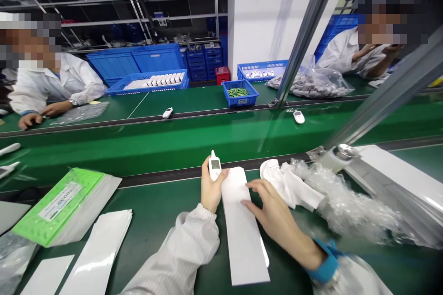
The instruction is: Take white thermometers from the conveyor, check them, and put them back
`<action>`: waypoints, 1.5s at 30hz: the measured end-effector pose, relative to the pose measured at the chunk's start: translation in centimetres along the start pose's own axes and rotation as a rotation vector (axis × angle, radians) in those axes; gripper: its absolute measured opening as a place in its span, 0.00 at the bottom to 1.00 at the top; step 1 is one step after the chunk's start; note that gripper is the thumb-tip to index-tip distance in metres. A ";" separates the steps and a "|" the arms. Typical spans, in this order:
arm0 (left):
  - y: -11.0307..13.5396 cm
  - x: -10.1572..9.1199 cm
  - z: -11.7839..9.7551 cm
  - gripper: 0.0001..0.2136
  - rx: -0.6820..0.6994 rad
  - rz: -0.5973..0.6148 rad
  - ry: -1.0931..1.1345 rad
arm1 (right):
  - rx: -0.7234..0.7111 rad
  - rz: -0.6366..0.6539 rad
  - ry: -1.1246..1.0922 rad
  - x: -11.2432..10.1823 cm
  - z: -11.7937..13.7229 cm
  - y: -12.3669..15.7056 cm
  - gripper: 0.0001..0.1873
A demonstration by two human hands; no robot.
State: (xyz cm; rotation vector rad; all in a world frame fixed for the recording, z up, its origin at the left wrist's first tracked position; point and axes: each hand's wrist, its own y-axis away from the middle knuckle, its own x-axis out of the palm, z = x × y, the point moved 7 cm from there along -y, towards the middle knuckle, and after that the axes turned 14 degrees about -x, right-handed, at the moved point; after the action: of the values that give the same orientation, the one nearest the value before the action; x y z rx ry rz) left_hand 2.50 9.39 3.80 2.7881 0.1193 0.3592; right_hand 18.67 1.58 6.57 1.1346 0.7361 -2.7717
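Observation:
My left hand (212, 189) is closed around a white handheld device (215, 168) with a small grey screen and a narrow tip pointing up and away from me. Just to its right, a stack of long white strips (244, 239) lies on the green bench, slightly fanned at its lower right. Over the stack's right edge hovers my right hand (273, 207), thumb and fingers apart, the fingertips at the top strip; whether they press on it I cannot tell. A blue band (323, 262) circles my right wrist.
A green conveyor belt (138, 147) runs beyond the bench, carrying another white device (298, 117). White cloth (287, 184) and crumpled clear plastic (356, 203) lie right. A green packet (62, 203) and more white strips (98, 249) lie left. Two co-workers sit opposite; a metal post (301, 41) rises between.

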 end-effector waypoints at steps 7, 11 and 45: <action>-0.9 -0.6 1.2 0.34 0.008 -0.043 -0.046 | -0.003 -0.056 -0.030 3.5 -3.2 -4.7 0.08; -1.1 -0.8 1.5 0.34 -0.006 -0.056 -0.022 | 0.013 -0.085 -0.050 4.3 -4.0 -4.7 0.06; 0.7 0.3 -1.8 0.33 0.029 0.049 -0.021 | -0.134 0.087 -0.301 -0.3 2.8 -7.6 0.06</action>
State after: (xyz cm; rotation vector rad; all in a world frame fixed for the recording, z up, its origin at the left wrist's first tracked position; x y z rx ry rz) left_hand 2.31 9.34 5.72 2.8268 0.0518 0.3423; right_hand 15.36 6.98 11.65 0.6877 0.8005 -2.6864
